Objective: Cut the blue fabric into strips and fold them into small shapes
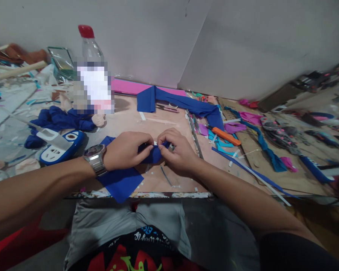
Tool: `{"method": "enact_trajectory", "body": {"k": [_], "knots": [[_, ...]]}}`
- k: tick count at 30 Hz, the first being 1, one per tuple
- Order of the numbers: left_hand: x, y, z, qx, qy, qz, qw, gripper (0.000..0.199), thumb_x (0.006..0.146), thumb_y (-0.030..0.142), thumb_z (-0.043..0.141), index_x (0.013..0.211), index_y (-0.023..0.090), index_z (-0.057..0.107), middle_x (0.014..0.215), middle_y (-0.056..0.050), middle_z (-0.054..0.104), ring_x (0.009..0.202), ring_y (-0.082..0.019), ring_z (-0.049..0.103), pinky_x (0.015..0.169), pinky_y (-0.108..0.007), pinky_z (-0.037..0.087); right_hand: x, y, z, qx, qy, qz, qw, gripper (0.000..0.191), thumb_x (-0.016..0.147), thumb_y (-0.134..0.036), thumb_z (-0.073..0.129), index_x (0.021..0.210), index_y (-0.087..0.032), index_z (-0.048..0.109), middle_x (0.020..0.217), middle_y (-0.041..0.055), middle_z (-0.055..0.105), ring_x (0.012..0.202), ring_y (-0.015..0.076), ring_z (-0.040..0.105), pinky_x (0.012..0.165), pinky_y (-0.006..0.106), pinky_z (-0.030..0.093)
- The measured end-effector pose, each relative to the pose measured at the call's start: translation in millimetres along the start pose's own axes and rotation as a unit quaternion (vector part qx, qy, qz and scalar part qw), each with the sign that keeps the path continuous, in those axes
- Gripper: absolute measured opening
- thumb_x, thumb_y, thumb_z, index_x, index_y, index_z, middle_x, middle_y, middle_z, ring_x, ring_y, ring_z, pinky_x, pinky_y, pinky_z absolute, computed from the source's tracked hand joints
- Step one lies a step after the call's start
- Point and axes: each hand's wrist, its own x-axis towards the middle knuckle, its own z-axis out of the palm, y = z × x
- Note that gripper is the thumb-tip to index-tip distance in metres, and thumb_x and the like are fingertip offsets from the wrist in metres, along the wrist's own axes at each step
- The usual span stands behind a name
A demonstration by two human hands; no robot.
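Observation:
My left hand (128, 150), with a metal watch on its wrist, pinches the left part of a blue fabric piece (151, 155) over the middle of the table. Facing it, my right hand (176, 150) pinches the right end of the same piece between thumb and fingers. A small white bit shows at the fabric's upper edge, between the two hands. Under my left hand and wrist lies a larger flat blue cloth (121, 184), its corner hanging over the table's front edge.
A red-capped bottle (92, 49) stands at the back left, near a blue-and-white power strip (63, 146) and crumpled blue fabric (59, 119). Behind my hands lies a long blue strip (186, 102). An orange cutter (226, 136) and coloured scraps lie to the right.

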Motion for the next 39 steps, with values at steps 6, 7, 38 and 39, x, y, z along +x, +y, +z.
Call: {"method": "enact_trajectory", "body": {"k": [6, 7, 38, 39], "knots": [[0.7, -1.6, -1.9, -0.024, 0.004, -0.005, 1.000, 0.021, 0.095, 0.029, 0.055, 0.096, 0.016, 0.072, 0.089, -0.004, 0.077, 0.079, -0.020, 0.068, 0.075, -0.032, 0.044, -0.2, -0.5, -3.2, 0.027, -0.011, 0.004, 1.000, 0.004, 0.090, -0.021, 0.063, 0.087, -0.022, 0.065, 0.088, 0.0054, 0.070, 0.090, 0.0243, 0.061, 0.086, 0.041, 0.046], [0.8, -1.8, -2.1, -0.027, 0.004, -0.007, 1.000, 0.022, 0.095, 0.030, 0.055, 0.096, 0.016, 0.072, 0.090, -0.005, 0.077, 0.079, -0.020, 0.068, 0.075, -0.032, 0.044, -0.3, -0.5, -3.3, 0.023, -0.011, 0.003, 1.000, 0.004, 0.090, -0.021, 0.064, 0.087, -0.022, 0.065, 0.088, 0.0052, 0.070, 0.090, 0.0242, 0.061, 0.086, 0.041, 0.046], [5.8, -5.6, -4.9, -0.148, -0.077, -0.060, 0.984, 0.028, 0.085, 0.016, 0.050, 0.091, 0.016, 0.076, 0.076, 0.000, 0.074, 0.066, -0.014, 0.061, 0.068, -0.026, 0.041, -2.1, 0.4, -2.4, -0.068, 0.004, -0.061, 0.996, 0.007, 0.093, -0.021, 0.071, 0.096, -0.024, 0.076, 0.085, 0.0000, 0.080, 0.083, 0.0196, 0.069, 0.095, 0.043, 0.040], [6.1, -5.7, -5.1, -0.149, -0.079, -0.062, 0.984, 0.028, 0.084, 0.015, 0.049, 0.090, 0.016, 0.076, 0.076, 0.000, 0.073, 0.067, -0.014, 0.061, 0.068, -0.026, 0.041, -2.2, 0.2, -2.5, -0.069, 0.002, -0.061, 0.996, 0.008, 0.093, -0.020, 0.070, 0.096, -0.025, 0.075, 0.086, -0.0003, 0.080, 0.083, 0.0196, 0.069, 0.095, 0.044, 0.040]]}}
